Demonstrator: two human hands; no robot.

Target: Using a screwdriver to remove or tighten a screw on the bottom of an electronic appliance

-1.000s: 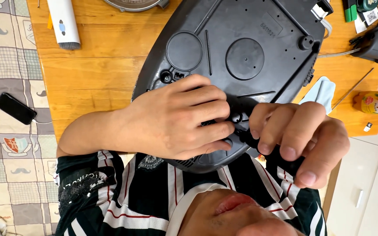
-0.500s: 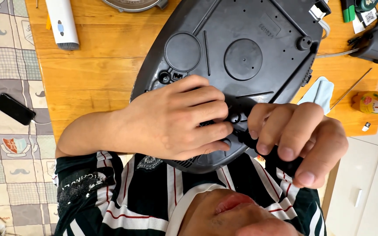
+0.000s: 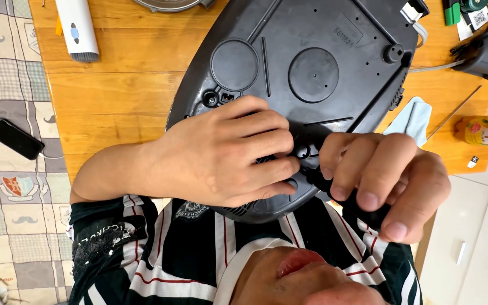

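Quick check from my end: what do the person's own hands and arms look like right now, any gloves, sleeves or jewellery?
Both are bare: the left hand and the right hand wear no gloves, and no rings or watch show. The left forearm is uncovered down to a short sleeve of a black shirt with white stripes, thin red lines and a pale worn print. The right forearm is out of view.

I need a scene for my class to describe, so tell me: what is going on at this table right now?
A person in a striped shirt is working on the underside of a dark grey plastic appliance base lying on a wooden table. The left hand presses down on the base's near edge, fingers curled. The right hand grips a black-handled tool, its tip hidden between the two hands. A white cylindrical device, a phone and a drink can lie around.
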